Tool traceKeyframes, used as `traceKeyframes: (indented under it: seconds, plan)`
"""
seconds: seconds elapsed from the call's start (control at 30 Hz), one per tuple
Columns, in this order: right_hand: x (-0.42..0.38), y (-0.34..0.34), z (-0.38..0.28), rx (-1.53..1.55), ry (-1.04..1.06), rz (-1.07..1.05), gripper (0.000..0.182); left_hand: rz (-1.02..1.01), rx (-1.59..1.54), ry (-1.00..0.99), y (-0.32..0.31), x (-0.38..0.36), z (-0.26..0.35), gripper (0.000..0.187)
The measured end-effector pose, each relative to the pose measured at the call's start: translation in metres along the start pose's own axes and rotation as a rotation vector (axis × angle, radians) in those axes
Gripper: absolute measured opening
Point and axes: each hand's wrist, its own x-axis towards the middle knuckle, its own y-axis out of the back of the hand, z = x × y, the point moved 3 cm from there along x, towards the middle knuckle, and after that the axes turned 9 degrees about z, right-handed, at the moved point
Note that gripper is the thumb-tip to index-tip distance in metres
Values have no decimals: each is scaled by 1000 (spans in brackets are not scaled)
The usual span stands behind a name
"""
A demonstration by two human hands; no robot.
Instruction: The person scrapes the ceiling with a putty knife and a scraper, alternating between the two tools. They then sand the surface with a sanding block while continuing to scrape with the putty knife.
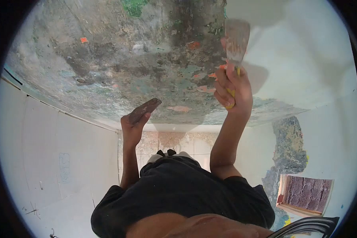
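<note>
My right hand [235, 88] is closed around the yellow handle of a putty knife [237, 39], whose wide, smeared blade points up the wall. The blade overlaps the border between bare, mottled plaster and smooth pale paint [293, 59]. Lower and to the left, my left hand [131, 129] grips a dark, flat, elongated block [144, 111], its far end angled up to the right. What the block is made of, I cannot tell. The scraped wall [127, 63] in front of both hands is grey, with green and orange flecks.
At the lower right, a small framed opening [307, 192] shows rough masonry, with a dark stripped patch [291, 144] above it. A white wall [63, 158] with scribbled marks stands on the left. Floor tiles [202, 148] show below, near my feet.
</note>
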Motion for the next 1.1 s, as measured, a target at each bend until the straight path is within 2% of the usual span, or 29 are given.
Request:
traceKeyframes:
  seconds: [0.3, 0.4, 0.5, 0.6, 0.7, 0.8, 0.9, 1.1]
  plan:
    - [0, -5, -4, -61, 14, 41, 57, -52, -15, 18, -8, -2, 15, 29]
    - [4, -8, -4, -37, 22, 31, 59, -60, -8, 34, -7, -1, 0, 29]
    - [3, -5, 1, -7, 16, 14, 57, -72, -114, -47, -10, 0, 20, 30]
    - [2, -9, -6, 13, -8, 13, 52, -60, -5, 23, -7, -1, 17, 30]
    - [-1, -2, 1, -17, 6, 47, 53, -62, -67, 8, -10, -2, 16, 27]
    - [-1, -6, -3, -63, 17, 27, 57, -61, -2, -3, -11, -2, 17, 27]
    - [0, -11, -8, -71, 8, 61, 55, -156, -65, -90, -22, 2, 19, 27]
    - [0, -5, -7, -82, -6, 77, 53, -140, -34, 26, -18, 3, 10, 27]
